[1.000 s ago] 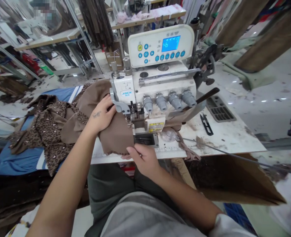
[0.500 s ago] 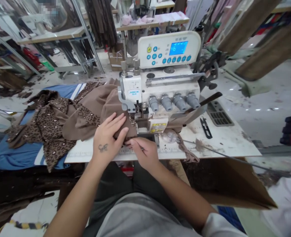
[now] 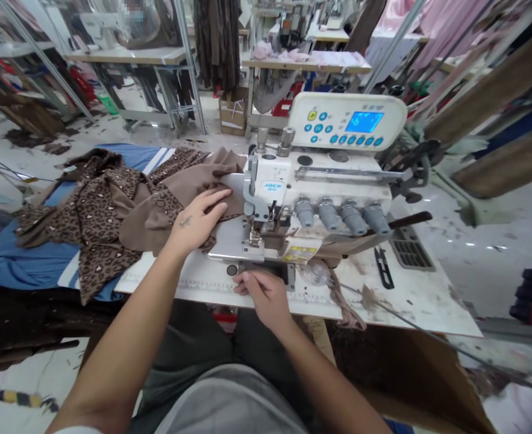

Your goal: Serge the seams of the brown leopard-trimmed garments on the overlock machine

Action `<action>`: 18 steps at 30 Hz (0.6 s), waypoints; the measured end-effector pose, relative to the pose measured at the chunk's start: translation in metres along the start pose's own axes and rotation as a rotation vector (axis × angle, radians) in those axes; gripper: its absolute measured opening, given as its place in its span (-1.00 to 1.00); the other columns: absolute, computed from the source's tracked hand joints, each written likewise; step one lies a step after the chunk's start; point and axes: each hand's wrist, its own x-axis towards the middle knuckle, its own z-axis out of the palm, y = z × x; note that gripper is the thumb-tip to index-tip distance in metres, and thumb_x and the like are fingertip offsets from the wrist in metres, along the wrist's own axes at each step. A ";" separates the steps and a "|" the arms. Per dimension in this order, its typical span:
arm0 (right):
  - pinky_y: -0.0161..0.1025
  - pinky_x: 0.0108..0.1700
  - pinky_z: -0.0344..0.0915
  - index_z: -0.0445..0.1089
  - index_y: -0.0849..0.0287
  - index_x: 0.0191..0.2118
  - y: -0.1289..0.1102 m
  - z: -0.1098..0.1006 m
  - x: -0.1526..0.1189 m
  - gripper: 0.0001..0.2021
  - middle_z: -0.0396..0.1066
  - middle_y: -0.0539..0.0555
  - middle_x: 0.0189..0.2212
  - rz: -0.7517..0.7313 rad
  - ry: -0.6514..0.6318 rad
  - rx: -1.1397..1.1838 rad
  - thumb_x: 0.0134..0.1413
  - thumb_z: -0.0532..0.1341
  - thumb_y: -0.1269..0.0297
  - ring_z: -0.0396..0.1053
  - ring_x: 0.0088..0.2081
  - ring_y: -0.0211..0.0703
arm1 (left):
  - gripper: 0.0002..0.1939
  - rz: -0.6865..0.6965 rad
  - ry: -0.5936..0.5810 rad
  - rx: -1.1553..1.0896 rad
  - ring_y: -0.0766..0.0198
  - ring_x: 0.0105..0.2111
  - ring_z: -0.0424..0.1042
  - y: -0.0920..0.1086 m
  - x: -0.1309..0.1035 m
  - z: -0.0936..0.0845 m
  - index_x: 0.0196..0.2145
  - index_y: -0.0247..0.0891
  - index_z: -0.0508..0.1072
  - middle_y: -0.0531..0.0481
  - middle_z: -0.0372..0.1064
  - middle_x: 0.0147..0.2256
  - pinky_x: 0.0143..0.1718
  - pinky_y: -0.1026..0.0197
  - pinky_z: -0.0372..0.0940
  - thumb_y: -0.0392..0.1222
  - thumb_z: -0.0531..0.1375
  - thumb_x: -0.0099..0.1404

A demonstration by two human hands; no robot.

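Note:
My left hand [image 3: 197, 220] lies with fingers outstretched on a brown garment [image 3: 182, 187] with leopard-print parts, left of the needle area. The garment's edge lies across the metal plate of a white overlock sewing machine [image 3: 272, 175]; its presser foot [image 3: 255, 234] stands to the right of the cloth. In front of the machine, above the ruler strip [image 3: 202, 287] on the table, my right hand [image 3: 268, 296] is closed, thumb and forefinger pinched. Whatever may be between those fingertips is too small to make out.
Thread snips [image 3: 384, 268] lie right of the machine, close to a grey tray [image 3: 413, 250]. A blue cloth with white stripes [image 3: 31, 271] hangs at the table's left. An open cardboard box [image 3: 410, 367] stands below right. Another person sits at a machine behind.
The brown cloth has come away from the presser foot and slid left under my left hand, baring the metal plate. My right hand no longer touches it. The view has shifted.

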 end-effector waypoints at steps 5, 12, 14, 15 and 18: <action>-0.25 -0.28 0.53 0.60 0.16 -0.20 -0.002 0.001 0.000 -0.65 0.63 0.13 -0.32 -0.011 0.002 -0.004 0.47 0.16 0.06 0.60 -0.36 -0.12 | -0.54 -0.101 0.193 -0.035 0.07 0.07 0.51 -0.004 -0.050 0.008 0.25 0.03 0.45 -0.03 0.54 0.05 0.19 -0.02 0.36 0.14 0.12 0.49; -0.14 -0.10 0.46 0.54 0.15 -0.27 0.001 -0.005 0.005 -0.64 0.55 0.14 -0.24 -0.197 0.027 -0.142 0.37 0.23 -0.04 0.50 -0.18 -0.01 | -0.76 0.163 0.112 -0.086 0.09 -0.23 0.59 0.009 -0.192 0.067 0.00 -0.02 0.50 -0.06 0.58 -0.19 -0.23 0.06 0.55 0.03 0.24 0.43; -0.16 -0.13 0.45 0.53 0.15 -0.30 0.004 -0.004 0.008 -0.61 0.54 0.09 -0.32 -0.095 0.235 -0.070 0.42 0.17 -0.04 0.49 -0.23 -0.03 | -0.76 0.244 0.076 -0.017 0.08 -0.11 0.58 0.010 -0.201 0.055 0.05 0.01 0.47 -0.07 0.57 -0.10 -0.09 0.01 0.53 -0.13 0.23 0.44; -0.16 -0.14 0.46 0.54 0.15 -0.25 0.004 -0.004 0.008 -0.61 0.55 0.08 -0.32 -0.042 0.302 -0.023 0.41 0.18 -0.06 0.49 -0.23 -0.02 | -0.73 0.272 0.129 0.029 0.08 -0.06 0.56 0.011 -0.198 0.046 0.07 0.00 0.44 -0.09 0.56 -0.07 -0.02 -0.03 0.50 -0.20 0.21 0.45; -0.13 -0.15 0.50 0.56 0.17 -0.11 -0.004 -0.012 -0.002 -0.58 0.59 0.07 -0.30 0.018 0.230 0.053 0.35 0.24 -0.14 0.53 -0.21 0.01 | -0.64 0.471 0.111 0.155 0.04 0.09 0.49 0.021 -0.166 0.020 0.18 -0.07 0.36 -0.14 0.52 0.05 0.14 -0.08 0.38 -0.20 0.19 0.47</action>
